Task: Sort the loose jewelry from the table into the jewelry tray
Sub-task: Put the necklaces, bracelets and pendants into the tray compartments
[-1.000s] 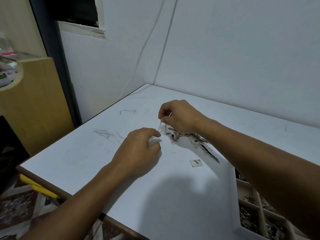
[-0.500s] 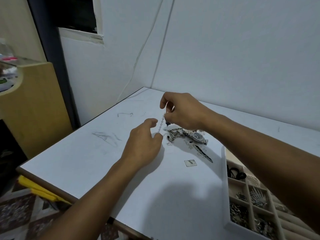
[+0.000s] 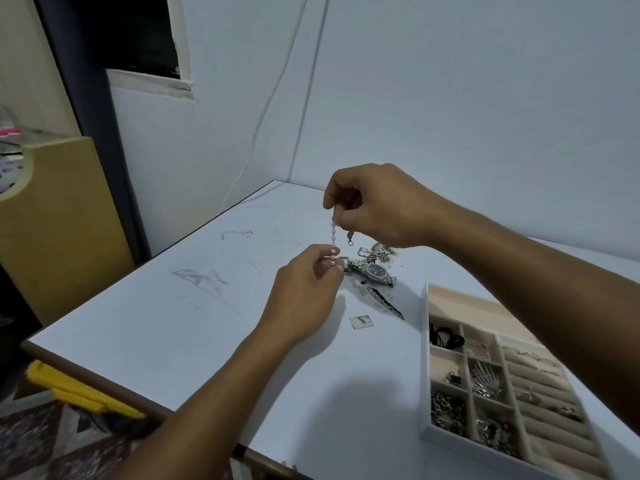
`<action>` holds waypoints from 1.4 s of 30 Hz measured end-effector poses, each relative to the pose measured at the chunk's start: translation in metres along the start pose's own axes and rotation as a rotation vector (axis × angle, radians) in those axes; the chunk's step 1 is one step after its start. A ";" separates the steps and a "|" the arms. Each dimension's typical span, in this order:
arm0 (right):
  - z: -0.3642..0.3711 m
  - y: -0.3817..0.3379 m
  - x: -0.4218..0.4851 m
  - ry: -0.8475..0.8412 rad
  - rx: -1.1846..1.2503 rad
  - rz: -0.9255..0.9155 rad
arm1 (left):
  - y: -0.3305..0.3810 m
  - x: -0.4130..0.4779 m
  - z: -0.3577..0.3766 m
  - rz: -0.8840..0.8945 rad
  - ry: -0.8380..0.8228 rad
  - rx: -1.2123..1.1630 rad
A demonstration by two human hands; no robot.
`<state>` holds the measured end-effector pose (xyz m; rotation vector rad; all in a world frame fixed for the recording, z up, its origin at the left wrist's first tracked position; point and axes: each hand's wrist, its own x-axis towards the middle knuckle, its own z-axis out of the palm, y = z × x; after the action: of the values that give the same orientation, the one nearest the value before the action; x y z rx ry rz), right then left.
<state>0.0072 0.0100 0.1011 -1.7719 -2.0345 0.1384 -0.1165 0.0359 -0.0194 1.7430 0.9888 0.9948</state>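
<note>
Moved in the last second: the right hand (image 3: 377,206) has risen clear of the desk (image 3: 194,327), drawing a bead chain (image 3: 333,237) up out of the loose pile (image 3: 381,252). The left hand (image 3: 304,289) has come up to meet its lower end.

- Right-hand fingers (image 3: 331,197): curled, narrow, pinching the chain's top end. A short clasp end (image 3: 350,240) dangles beside it.
- Left-hand fingers (image 3: 322,258): narrow, pinching the chain's bottom beads.
- Bead chain: pale beads, hanging roughly upright between the two hands, above the desk.
- Wristwatch (image 3: 375,271): dark dial, metal band, lying on the desk just right of the left hand.
- Dark strip (image 3: 388,304) and small square piece (image 3: 361,321): flat on the desk, nearer the viewer.
- Jewelry tray (image 3: 425,358): on the desk at right, its compartments partly filled with metal pieces.
</note>
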 end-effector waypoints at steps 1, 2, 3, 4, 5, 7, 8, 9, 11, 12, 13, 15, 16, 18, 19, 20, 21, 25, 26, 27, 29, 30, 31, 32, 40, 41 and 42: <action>-0.004 0.000 -0.003 0.003 -0.005 0.000 | 0.002 -0.002 0.002 -0.001 0.003 -0.034; -0.007 0.000 -0.006 0.008 -0.013 0.001 | 0.006 -0.003 0.005 -0.004 0.004 -0.079; -0.011 0.000 -0.010 0.012 -0.024 0.003 | 0.010 -0.005 0.007 -0.010 -0.001 -0.136; -0.014 0.000 -0.014 0.016 -0.034 0.008 | 0.015 -0.007 0.009 -0.017 -0.016 -0.204; -0.017 0.001 -0.018 0.018 -0.042 0.013 | 0.019 -0.009 0.012 -0.030 -0.040 -0.273; -0.025 0.002 -0.027 0.021 -0.053 0.028 | 0.025 -0.012 0.015 -0.079 -0.089 -0.413; -0.029 0.003 -0.032 0.023 -0.065 0.035 | 0.027 -0.013 0.017 -0.108 -0.111 -0.477; -0.034 0.005 -0.037 0.023 -0.082 0.042 | 0.029 -0.013 0.018 -0.132 -0.133 -0.530; -0.041 0.009 -0.049 0.006 -0.121 0.064 | 0.030 -0.015 0.021 -0.162 -0.180 -0.583; -0.044 0.011 -0.055 -0.007 -0.144 0.079 | 0.031 -0.016 0.023 -0.165 -0.207 -0.587; -0.046 0.014 -0.062 -0.022 -0.166 0.096 | 0.031 -0.018 0.026 -0.164 -0.235 -0.587; -0.048 0.021 -0.074 -0.055 -0.193 0.141 | 0.031 -0.022 0.033 -0.165 -0.288 -0.585; -0.049 0.025 -0.081 -0.076 -0.196 0.163 | 0.030 -0.024 0.036 -0.169 -0.309 -0.589; -0.050 0.032 -0.092 -0.134 -0.201 0.204 | 0.031 -0.026 0.043 -0.184 -0.333 -0.615; -0.051 0.035 -0.098 -0.168 -0.206 0.221 | 0.032 -0.027 0.046 -0.195 -0.338 -0.635; -0.051 0.037 -0.104 -0.201 -0.209 0.234 | 0.034 -0.028 0.049 -0.204 -0.340 -0.653; -0.051 0.040 -0.110 -0.227 -0.209 0.243 | 0.036 -0.030 0.052 -0.206 -0.343 -0.666; -0.048 0.047 -0.130 -0.252 -0.149 0.285 | 0.045 -0.039 0.066 -0.202 -0.361 -0.721; -0.047 0.048 -0.134 -0.255 -0.140 0.295 | 0.046 -0.040 0.068 -0.206 -0.352 -0.744; -0.046 0.049 -0.138 -0.259 -0.139 0.304 | 0.048 -0.041 0.070 -0.216 -0.340 -0.772; -0.044 0.051 -0.145 -0.265 -0.141 0.314 | 0.052 -0.042 0.072 -0.259 -0.318 -0.846; -0.043 0.053 -0.149 -0.265 -0.139 0.317 | 0.053 -0.043 0.073 -0.287 -0.312 -0.883; -0.043 0.054 -0.152 -0.264 -0.132 0.322 | 0.053 -0.043 0.074 -0.314 -0.311 -0.914; -0.043 0.055 -0.156 -0.263 -0.122 0.328 | 0.053 -0.044 0.075 -0.341 -0.312 -0.939; -0.044 0.058 -0.167 -0.250 -0.090 0.337 | 0.049 -0.052 0.076 -0.495 -0.370 -1.039; -0.044 0.058 -0.167 -0.245 -0.088 0.337 | 0.048 -0.052 0.077 -0.502 -0.374 -1.034; -0.045 0.057 -0.166 -0.239 -0.088 0.336 | 0.048 -0.053 0.077 -0.509 -0.379 -1.029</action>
<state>0.0914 -0.1495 0.0785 -2.2361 -1.9035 0.3833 -0.0564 -0.0490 -0.0093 0.7150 0.4681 0.6117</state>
